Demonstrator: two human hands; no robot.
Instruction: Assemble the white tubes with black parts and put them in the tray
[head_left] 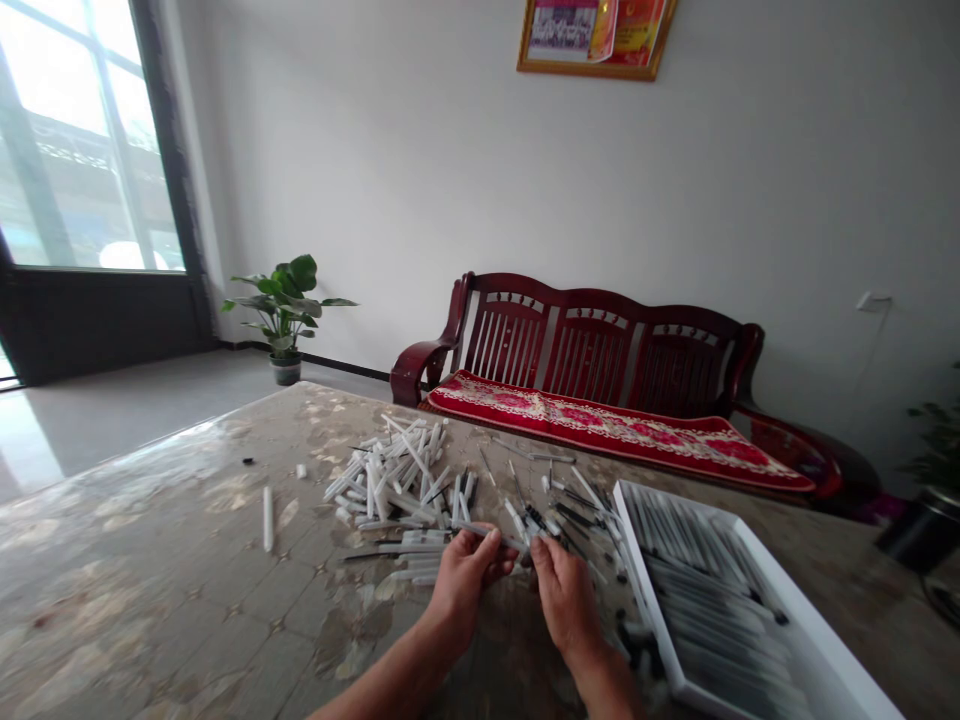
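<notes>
My left hand point(469, 575) is closed around a slim, translucent pen barrel point(480, 530) that points up to the left. My right hand point(561, 590) pinches at the barrel's right end; the small part between those fingers is too blurred to make out. Just beyond my hands lies a heap of white pen tubes point(394, 470). Dark, thin refills point(375, 550) and more tubes lie beside my left hand. Past my right hand, black pen parts point(574, 515) are scattered. A white tray point(757, 545) at the right holds rows of clear pens point(705, 600) with dark insides.
A patterned cloth point(202, 560) covers the table. One white tube point(268, 518) lies apart at the left, near a short white piece point(301, 471) and a small black piece point(248, 461). Behind the table stand a red wooden bench point(585, 340) and a potted plant point(286, 367).
</notes>
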